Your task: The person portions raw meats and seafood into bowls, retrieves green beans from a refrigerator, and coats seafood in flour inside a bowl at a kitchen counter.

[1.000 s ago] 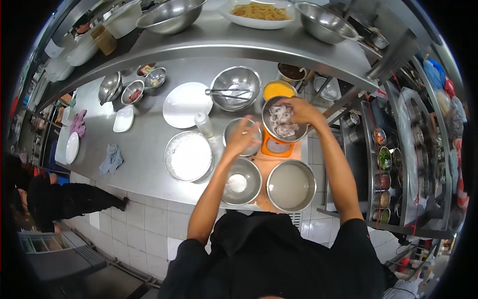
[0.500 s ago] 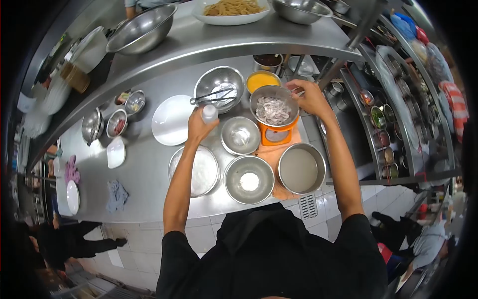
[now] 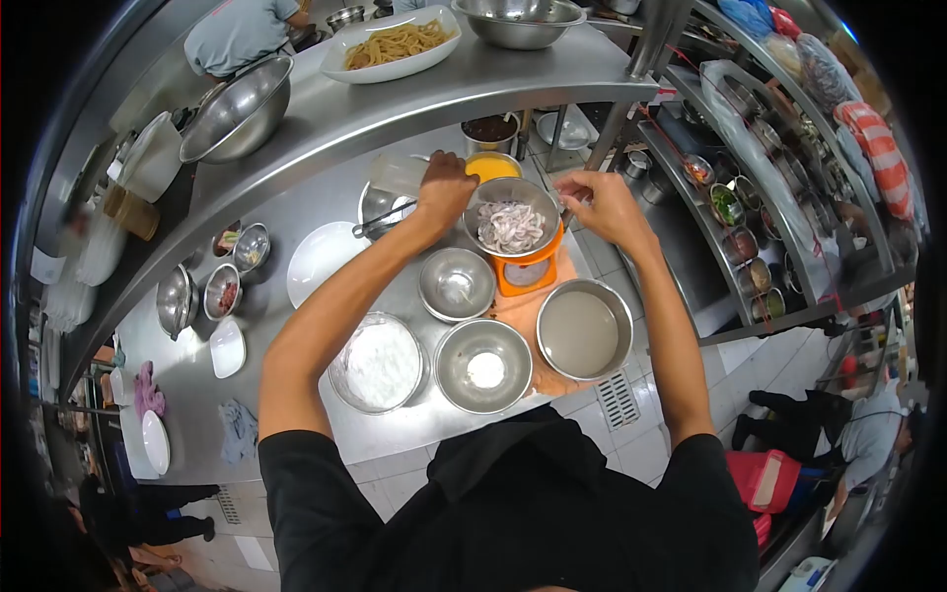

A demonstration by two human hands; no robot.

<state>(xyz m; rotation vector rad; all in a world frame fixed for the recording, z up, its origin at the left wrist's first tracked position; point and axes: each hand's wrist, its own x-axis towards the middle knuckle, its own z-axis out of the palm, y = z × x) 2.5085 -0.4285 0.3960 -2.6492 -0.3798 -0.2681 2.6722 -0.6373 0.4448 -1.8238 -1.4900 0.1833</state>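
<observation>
My left hand (image 3: 449, 189) is wrapped round a translucent plastic container (image 3: 397, 175), tipped sideways over a steel bowl (image 3: 373, 205) with black-handled tongs (image 3: 385, 219) across it. Sliced pale pinkish food (image 3: 510, 227) fills part of another steel bowl (image 3: 473, 219), which stands on an orange scale (image 3: 526, 276). At that bowl's right rim my right hand (image 3: 599, 204) has its fingertips pinched; what is between them is too small to make out. Just behind the bowl is a container of yellow liquid (image 3: 491, 168).
Nearer me are two steel bowls (image 3: 457, 283) (image 3: 483, 395), a round pan of white powder (image 3: 380, 363) and a pot of cloudy liquid (image 3: 584, 331). A white plate (image 3: 321, 261) lies left. Overhead, a steel shelf (image 3: 395, 109) crosses the far side, holding a noodle dish (image 3: 395, 44).
My left hand has turned over and moved away from me and to the right, tipping the container from upright to sideways. My right hand stays by the bowl's rim. The whole view has shifted.
</observation>
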